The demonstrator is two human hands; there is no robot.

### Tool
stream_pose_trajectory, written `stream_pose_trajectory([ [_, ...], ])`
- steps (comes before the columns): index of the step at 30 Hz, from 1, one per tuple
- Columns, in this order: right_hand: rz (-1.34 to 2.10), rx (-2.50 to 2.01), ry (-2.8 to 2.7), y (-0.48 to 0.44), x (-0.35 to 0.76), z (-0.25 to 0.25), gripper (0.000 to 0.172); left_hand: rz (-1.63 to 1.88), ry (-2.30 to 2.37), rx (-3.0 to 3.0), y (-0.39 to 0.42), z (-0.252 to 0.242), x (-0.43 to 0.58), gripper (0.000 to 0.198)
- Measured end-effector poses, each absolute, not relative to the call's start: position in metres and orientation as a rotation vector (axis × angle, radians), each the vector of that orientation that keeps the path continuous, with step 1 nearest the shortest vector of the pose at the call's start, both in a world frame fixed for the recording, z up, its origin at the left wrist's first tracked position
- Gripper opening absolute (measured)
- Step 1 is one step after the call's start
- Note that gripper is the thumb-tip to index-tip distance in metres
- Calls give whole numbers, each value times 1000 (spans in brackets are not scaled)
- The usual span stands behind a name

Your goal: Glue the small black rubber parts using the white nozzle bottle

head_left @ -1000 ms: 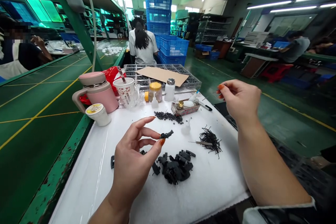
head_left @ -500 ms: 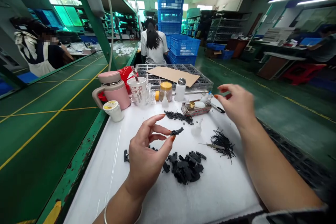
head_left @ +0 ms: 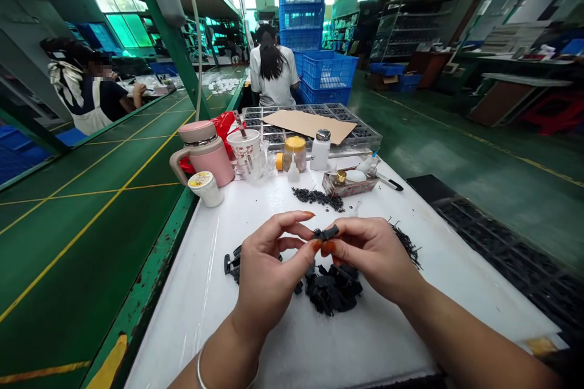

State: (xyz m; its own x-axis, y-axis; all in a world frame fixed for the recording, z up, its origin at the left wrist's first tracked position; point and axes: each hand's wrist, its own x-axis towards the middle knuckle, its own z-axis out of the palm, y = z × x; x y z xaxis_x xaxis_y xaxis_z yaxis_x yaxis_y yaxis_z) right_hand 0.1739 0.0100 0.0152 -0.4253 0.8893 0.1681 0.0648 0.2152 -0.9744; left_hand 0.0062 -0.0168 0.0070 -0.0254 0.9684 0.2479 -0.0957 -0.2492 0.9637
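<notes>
A small black plastic part (head_left: 326,233) is held up over the white tabletop between both hands. My left hand (head_left: 274,267) pinches its left end with thumb and fingers. From the other side, my right hand (head_left: 371,252) closes thumb and forefinger on its right end. Beneath the hands lies a pile of similar black parts (head_left: 332,292), with a few more (head_left: 232,264) left of it, partly hidden by my left hand. Behind my right hand shows a heap of thin black pins (head_left: 407,243), partly covered. Small black rings (head_left: 317,197) are scattered farther back.
Toward the back stand a pink mug (head_left: 214,161), a white tub (head_left: 206,188), a plastic cup (head_left: 246,152), a yellow-lidded jar (head_left: 295,155), a white bottle (head_left: 320,152) and a small box (head_left: 349,185). Beyond are a compartmented tray (head_left: 365,141) and a seated person (head_left: 272,70).
My right hand has come down and left from beside the small box to the black part and now grips it too. My left hand keeps its hold. The view has shifted slightly.
</notes>
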Motion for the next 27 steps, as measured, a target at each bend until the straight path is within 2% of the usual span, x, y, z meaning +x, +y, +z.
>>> stream_pose_trajectory([
  [7, 1099, -861, -1757, 8, 177, 12, 12, 1271, 1000, 1222, -11, 8, -1, 18],
  [15, 994, -872, -1795, 9, 175, 7, 12, 1268, 1056, 1258, -10, 10, -1, 12],
  [22, 1049, -881, -1751, 7, 174, 4, 13, 1241, 1089, 1321, -12, 13, 1, 16],
  [27, 1258, -870, -1597, 6, 169, 0, 9, 1247, 1137, 1271, -11, 10, 0, 20],
])
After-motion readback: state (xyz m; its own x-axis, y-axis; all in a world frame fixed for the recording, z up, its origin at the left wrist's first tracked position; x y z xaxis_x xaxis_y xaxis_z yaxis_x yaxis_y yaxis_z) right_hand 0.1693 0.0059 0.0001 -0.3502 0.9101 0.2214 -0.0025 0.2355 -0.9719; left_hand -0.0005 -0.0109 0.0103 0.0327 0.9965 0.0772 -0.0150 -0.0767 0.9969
